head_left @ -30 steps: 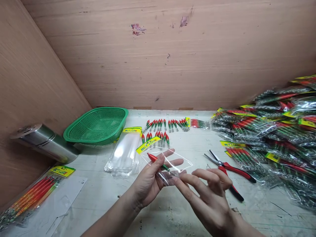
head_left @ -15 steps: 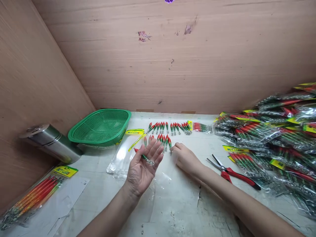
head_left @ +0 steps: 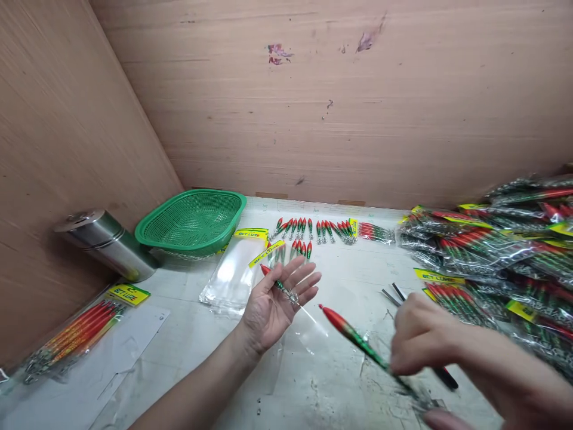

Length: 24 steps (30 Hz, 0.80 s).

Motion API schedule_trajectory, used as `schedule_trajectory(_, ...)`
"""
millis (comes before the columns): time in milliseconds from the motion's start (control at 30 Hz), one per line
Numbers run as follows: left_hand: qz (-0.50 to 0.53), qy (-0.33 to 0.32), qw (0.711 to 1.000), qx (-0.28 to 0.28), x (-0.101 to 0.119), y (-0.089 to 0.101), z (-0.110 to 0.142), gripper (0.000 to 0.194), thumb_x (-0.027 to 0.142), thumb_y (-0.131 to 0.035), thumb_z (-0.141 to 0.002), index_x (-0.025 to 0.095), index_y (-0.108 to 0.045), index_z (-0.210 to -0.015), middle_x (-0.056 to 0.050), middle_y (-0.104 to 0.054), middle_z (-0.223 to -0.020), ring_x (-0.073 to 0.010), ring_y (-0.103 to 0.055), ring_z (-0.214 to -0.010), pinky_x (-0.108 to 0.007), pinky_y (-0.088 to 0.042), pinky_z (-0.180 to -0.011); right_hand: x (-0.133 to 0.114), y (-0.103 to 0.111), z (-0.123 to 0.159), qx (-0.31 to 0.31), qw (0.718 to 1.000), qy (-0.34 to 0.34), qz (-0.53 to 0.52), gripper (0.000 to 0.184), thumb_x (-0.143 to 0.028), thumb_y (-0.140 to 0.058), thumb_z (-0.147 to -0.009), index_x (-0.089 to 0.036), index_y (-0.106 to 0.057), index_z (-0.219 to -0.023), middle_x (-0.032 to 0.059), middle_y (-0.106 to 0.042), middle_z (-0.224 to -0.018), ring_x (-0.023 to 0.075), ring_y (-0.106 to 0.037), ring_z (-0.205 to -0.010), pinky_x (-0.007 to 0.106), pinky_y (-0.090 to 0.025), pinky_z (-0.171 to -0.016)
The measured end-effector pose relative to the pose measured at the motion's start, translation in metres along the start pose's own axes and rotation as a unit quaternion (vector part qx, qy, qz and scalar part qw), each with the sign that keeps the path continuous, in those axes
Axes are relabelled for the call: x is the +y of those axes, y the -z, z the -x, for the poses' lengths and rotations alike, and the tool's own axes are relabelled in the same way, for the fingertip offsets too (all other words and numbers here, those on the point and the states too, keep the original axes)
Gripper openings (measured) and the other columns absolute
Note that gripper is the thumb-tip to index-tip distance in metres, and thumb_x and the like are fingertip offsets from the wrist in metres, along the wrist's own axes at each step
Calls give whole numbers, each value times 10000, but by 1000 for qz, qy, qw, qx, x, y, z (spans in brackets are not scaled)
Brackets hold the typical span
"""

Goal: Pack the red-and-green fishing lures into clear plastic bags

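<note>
My left hand (head_left: 280,304) is palm up with its fingers extended, and a red-and-green squid lure (head_left: 278,284) with a hooked tail lies held under the thumb. A clear bag with a yellow header (head_left: 267,254) is just behind this hand; whether the hand touches it I cannot tell. Off to the right, my right hand (head_left: 425,340) is blurred and closed around the tail end of another lure (head_left: 353,337), whose red tip points up and left. More loose lures (head_left: 299,227) lie in rows beyond the left hand.
A stack of clear header bags (head_left: 230,272) lies beside a green basket (head_left: 192,224). Left of it leans a steel flask (head_left: 107,245) near packaged orange lures (head_left: 80,328). Packed lures (head_left: 483,251) heap up on the right. Pliers (head_left: 447,377) are partly hidden behind my right hand.
My right hand has come back from the lure rows toward me and to the right, now with a lure in it. Fewer lures show in the nearer row. The view has shifted slightly.
</note>
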<state>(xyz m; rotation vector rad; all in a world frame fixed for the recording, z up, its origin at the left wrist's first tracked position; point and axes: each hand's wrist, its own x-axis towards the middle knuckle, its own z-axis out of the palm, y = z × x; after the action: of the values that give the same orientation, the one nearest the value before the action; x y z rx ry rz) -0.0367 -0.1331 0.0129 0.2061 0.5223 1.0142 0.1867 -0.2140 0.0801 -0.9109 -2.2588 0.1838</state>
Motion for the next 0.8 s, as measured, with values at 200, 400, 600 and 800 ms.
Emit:
schedule_trajectory(200, -45, 53, 997, -35, -11, -2, 7, 345, 298, -488, -892, 76, -649, -1102, -159, -694, -1089, -275, -665, -979, -392, -506, -866, -4, -48, -14, 35, 988, 56, 137, 190, -93, -515, -848, -138, -620, -1001, 82, -692, -888, 193, -563, -813, 336, -456, -715)
schedule_trajectory(400, -54, 68, 994, -68, -16, -1, 9, 349, 300, -461, -909, 81, -653, -1103, -174, -681, -1113, -256, -660, -985, -380, -502, -856, -4, -63, -13, 100, 972, 72, 199, 254, -63, -426, -874, -109, -667, -938, 134, -676, -953, 224, -520, -874, 383, -418, -770)
schedule_trajectory(600, -34, 51, 997, -54, -15, -1, 7, 321, 251, -467, -905, 67, -638, -1104, -158, -701, -1067, -224, -674, -956, -319, -528, -831, 13, -62, -24, 161, 981, 57, 94, 181, -73, -512, -856, -185, -622, -946, 39, -620, -824, 163, -518, -776, 336, -389, -718)
schedule_trajectory(800, 22, -22, 999, -6, 8, -5, 5, 380, 206, -363, -943, 59, -508, -1262, -108, -725, -1016, -191, -692, -912, -264, -567, -744, 84, -93, -47, 58, 985, -143, 71, 52, -157, -591, -821, -182, -563, -856, 29, -579, -823, 159, -543, -800, 295, -461, -715)
